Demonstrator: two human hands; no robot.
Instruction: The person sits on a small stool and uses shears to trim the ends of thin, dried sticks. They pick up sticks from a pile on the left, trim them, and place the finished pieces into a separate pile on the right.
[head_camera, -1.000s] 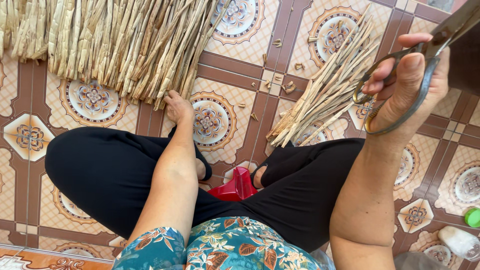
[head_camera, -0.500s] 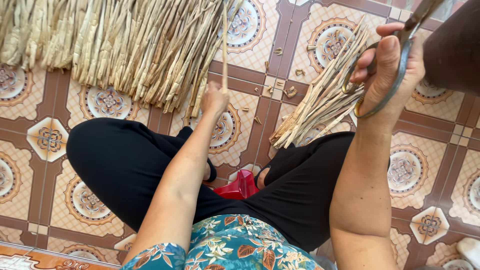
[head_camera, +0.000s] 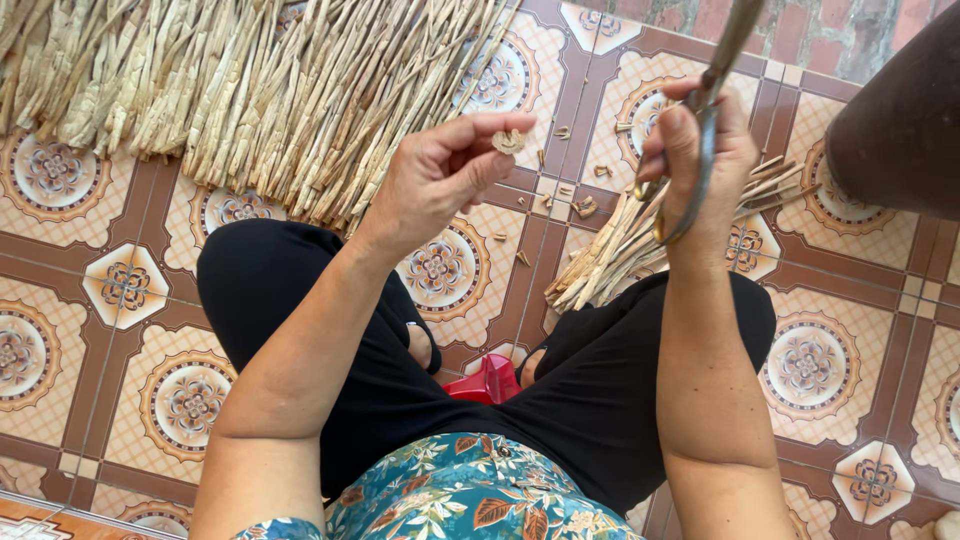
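Note:
My left hand (head_camera: 440, 175) is raised in front of me and pinches a thin dried stalk (head_camera: 508, 138) between thumb and fingers; I see its cut end pointing at me. My right hand (head_camera: 695, 160) is lifted at the upper right with its fingers through the handles of large metal scissors (head_camera: 712, 100), the blades pointing up and out of view. A big heap of dried straw-coloured stalks (head_camera: 240, 90) lies on the tiled floor ahead on the left. A smaller bundle of stalks (head_camera: 620, 250) lies by my right knee.
I sit cross-legged in black trousers (head_camera: 300, 290) on a patterned tile floor (head_camera: 110, 330). Small cut stalk bits (head_camera: 585, 205) are scattered between the piles. A red object (head_camera: 485, 385) sits between my legs. A dark brown rounded thing (head_camera: 900, 120) fills the upper right corner.
My left hand rose from the floor by the heap, bringing one stalk up towards the scissors. The right hand with the scissors shifted left, closer to the middle.

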